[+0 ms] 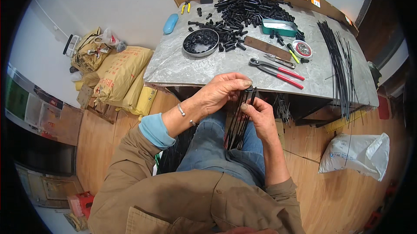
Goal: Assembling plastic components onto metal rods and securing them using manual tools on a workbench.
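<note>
Above my lap, at the table's front edge, both hands meet at the upper end of a bundle of thin black rods [236, 125]. My left hand [226, 87] is closed, thumb and fingers pinching a small black piece [250, 89] at the top of the bundle. My right hand [259, 114] wraps its thumb and fingers round the bundle just below. The bundle's lower part hangs between my knees. Nearest on the tabletop lie end-cutting pincers [280, 73] with red handles. Partly hidden by fingers, the small black piece cannot be told exactly.
The grey table [173, 67] bears a heap of black bolts [252, 10], a round tin [200, 54] of small black parts, a teal box [282, 32], a brown bar [265, 47], a white bowl [302, 56] and long black rods [339, 64]. Sacks [121, 73] stand left; a white bag [352, 156] lies right.
</note>
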`<state>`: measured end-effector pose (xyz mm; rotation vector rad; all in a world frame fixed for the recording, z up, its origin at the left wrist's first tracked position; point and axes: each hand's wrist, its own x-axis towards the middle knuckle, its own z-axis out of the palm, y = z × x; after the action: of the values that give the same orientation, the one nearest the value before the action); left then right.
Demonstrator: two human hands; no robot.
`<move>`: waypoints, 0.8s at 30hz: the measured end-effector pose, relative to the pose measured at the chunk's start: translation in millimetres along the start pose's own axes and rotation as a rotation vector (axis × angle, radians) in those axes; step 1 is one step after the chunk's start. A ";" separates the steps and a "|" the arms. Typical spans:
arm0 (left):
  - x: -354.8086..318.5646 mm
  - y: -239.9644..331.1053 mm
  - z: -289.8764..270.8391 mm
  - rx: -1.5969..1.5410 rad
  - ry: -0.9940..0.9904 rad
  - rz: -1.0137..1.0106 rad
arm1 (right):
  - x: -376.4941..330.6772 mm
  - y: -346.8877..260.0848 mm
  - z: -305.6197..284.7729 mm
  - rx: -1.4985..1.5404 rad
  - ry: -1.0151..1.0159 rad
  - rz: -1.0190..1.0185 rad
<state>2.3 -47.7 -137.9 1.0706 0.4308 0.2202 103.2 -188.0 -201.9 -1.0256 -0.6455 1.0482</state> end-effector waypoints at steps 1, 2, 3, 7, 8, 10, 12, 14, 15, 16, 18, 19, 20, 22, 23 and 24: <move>0.3 0.8 -1.2 0.054 0.005 0.013 | 0.1 0.0 0.0 0.011 -0.005 -0.001; 0.9 1.0 -2.1 0.054 0.004 0.014 | 0.2 0.0 -0.2 0.011 -0.005 -0.001; 1.6 1.1 -2.9 0.125 -0.006 0.044 | 0.3 -0.3 -0.6 0.003 -0.005 0.001; 1.2 4.0 -4.1 0.249 -0.060 0.079 | -0.4 -0.9 -0.4 -0.002 0.012 0.000; -0.9 4.1 -1.3 0.248 -0.061 0.079 | -0.3 -0.9 -0.6 -0.003 0.013 0.000; -8.3 5.4 7.6 0.298 -0.059 0.146 | -0.1 -0.9 -0.8 0.006 0.038 0.007; -10.6 8.4 10.3 0.311 -0.064 0.171 | 0.0 2.8 -2.0 -0.031 0.027 -0.013; -10.7 8.2 9.8 0.322 -0.068 0.196 | -0.8 0.9 -0.2 -0.069 0.015 -0.031; -10.5 7.1 9.3 0.313 -0.073 0.204 | -2.8 -2.6 1.4 0.008 0.063 -0.025; -10.5 6.3 9.4 0.304 -0.078 0.212 | -4.4 -5.1 2.5 0.087 0.113 -0.018; -11.8 6.1 11.0 0.303 -0.081 0.220 | -4.5 -2.4 -6.2 0.013 0.088 -0.051; -12.3 6.6 11.8 0.302 -0.080 0.229 | -4.1 -4.4 -7.1 -0.061 0.059 -0.083; -12.7 7.0 12.6 0.302 -0.081 0.229 | -5.0 -4.7 -3.9 -0.097 0.090 -0.118; -13.5 7.7 14.1 0.308 -0.066 0.248 | -9.2 -12.9 4.0 -0.181 0.122 -0.156; -12.9 5.7 12.9 0.309 -0.066 0.248 | -10.4 -15.4 6.5 -0.264 0.153 -0.194; -11.4 2.1 10.5 0.314 -0.035 0.244 | -10.4 -14.6 7.0 -0.264 0.153 -0.195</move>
<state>-3.2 -59.4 -129.1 1.4355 0.3084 0.3577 98.9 -197.0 -185.5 -1.2320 -0.7554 0.7195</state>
